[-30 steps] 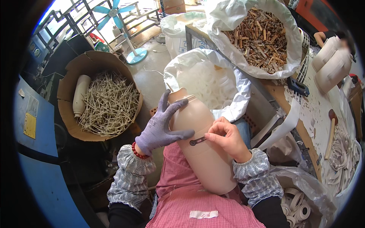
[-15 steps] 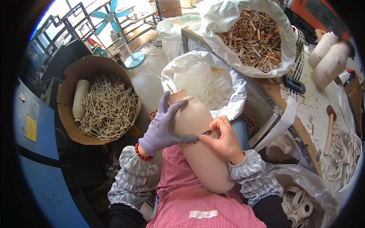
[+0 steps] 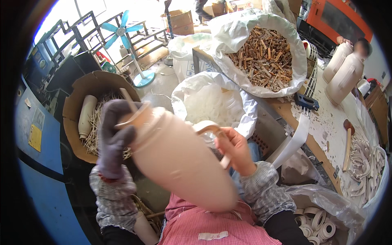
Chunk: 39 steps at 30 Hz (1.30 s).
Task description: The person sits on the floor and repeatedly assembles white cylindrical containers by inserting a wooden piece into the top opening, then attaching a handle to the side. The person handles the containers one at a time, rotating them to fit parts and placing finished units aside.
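Vessel (image 3: 179,163): a large unglazed, pale pinkish clay jug, held up close to the camera between both hands, tilted with its neck toward the far left and its rounded base toward the near right, over the person's pink striped apron (image 3: 204,224).

Left hand (image 3: 112,141): wears a grey-purple glove and is wrapped around the narrow neck, just under the flared rim, fingers curled closed on it. It sits on the left, far end of the jug.

Right hand (image 3: 234,149): bare, on the right side of the jug at its shoulder. Its fingers are closed on a curved, pale clay handle (image 3: 212,132) that arches up from the shoulder of the jug; whether that handle is joined to the body cannot be told.

Surroundings: to the left, beyond the gloved hand, a round brown cardboard drum (image 3: 77,102) holds thin pale sticks and a clay cylinder. Just behind the jug stands an open white plastic sack (image 3: 245,110) with whitish contents. Farther right, a larger white sack (image 3: 298,53) is full of brown wood scraps. On the right, the surface (image 3: 330,126) carries two similar pale jugs (image 3: 343,73) at its far end and a heap of curved clay handle pieces (image 3: 367,163) nearer. A blue fan (image 3: 120,30) stands on the floor at far left.
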Each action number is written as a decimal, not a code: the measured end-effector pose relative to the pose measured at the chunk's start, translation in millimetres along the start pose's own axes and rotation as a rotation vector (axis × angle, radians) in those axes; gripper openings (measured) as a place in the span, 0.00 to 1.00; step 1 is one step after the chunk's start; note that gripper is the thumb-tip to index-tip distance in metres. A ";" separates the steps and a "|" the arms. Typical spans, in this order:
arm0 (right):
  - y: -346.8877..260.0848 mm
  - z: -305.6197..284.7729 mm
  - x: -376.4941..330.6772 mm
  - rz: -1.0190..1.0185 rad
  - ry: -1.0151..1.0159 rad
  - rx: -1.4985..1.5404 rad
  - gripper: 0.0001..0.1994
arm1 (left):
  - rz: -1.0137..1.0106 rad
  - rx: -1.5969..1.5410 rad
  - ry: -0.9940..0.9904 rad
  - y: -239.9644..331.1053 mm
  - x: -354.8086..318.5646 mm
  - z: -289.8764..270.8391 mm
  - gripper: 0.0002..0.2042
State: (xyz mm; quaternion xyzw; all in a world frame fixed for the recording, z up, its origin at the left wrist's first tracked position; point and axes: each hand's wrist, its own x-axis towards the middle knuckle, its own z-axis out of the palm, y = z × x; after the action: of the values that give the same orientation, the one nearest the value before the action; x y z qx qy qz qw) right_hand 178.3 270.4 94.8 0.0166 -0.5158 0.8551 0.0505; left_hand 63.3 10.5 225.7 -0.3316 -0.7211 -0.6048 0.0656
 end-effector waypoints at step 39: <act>19.4 -169.8 54.9 -0.362 0.476 -0.948 0.13 | 0.830 1.449 0.243 21.9 33.8 -102.7 0.24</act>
State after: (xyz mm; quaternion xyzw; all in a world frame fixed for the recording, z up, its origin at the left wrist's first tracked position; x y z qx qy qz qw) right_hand 125.7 415.3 2.8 -0.1131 -0.8070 0.4875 0.3136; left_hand 17.9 -69.0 287.3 -0.3782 -0.7383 0.0492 0.5563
